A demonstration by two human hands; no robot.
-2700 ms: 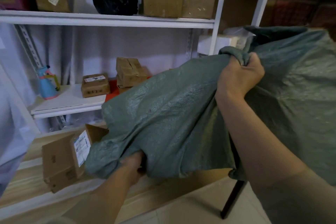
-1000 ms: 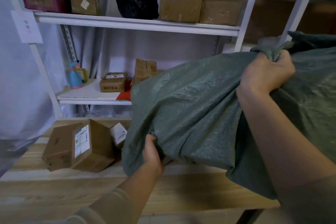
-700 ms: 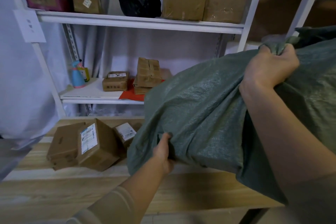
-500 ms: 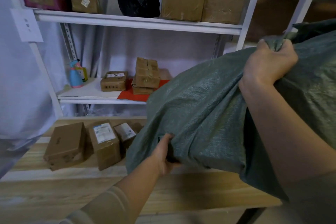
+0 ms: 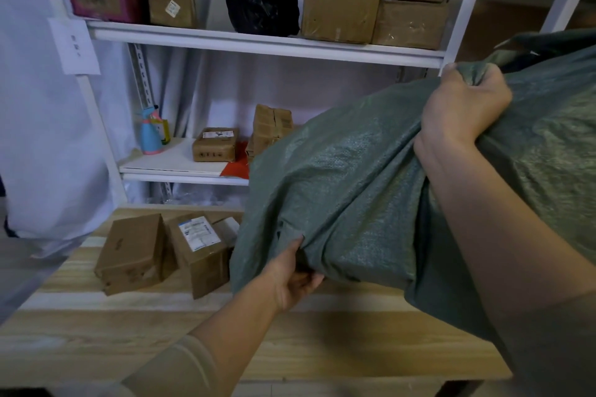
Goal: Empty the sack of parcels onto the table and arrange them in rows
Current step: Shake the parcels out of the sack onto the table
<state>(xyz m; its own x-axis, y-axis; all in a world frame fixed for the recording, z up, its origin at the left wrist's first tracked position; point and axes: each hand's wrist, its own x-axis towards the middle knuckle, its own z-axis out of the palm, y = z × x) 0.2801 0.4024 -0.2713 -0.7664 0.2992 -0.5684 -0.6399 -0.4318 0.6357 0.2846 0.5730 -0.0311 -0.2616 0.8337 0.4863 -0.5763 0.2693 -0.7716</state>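
i'm mid-dump here: the green woven sack (image 5: 354, 177) hangs tilted over the wooden table (image 5: 290, 348), high end to my right, low end down toward the table's back-left. my right hand (image 5: 464, 109) is up top, fingers curled tight round a bunched wad of sack fabric, lifting that end. my left hand (image 5: 296, 277) is low, thumb and fingers pinching a fold on the underside near the low end, so both hands have cloth and nothing else. three parcels are out so far, all touching in a loose clump at the back-left: a plain brown box (image 5: 132, 251), a labelled box (image 5: 201, 255) leaning just beside it w/ its white sticker up, and a small parcel (image 5: 227, 227) behind, half hidden by the sack edge. can't see the sack mouth from here, it's tucked behind the fabric, and can't tell how many parcels are inside, but the body looks bulgy so i judge there's more to come. so step = emptying, early; no rows yet. next move imo: raise the right end higher and give the left grip a shake or tug so the load slides toward the mouth, keeping the low end over the tabletop so nothing rolls off the left edge. the shelf rack (image 5: 258, 42) behind holds other boxes, not mine to touch. once the sack goes slack, drop it aside and start lining boxes up.
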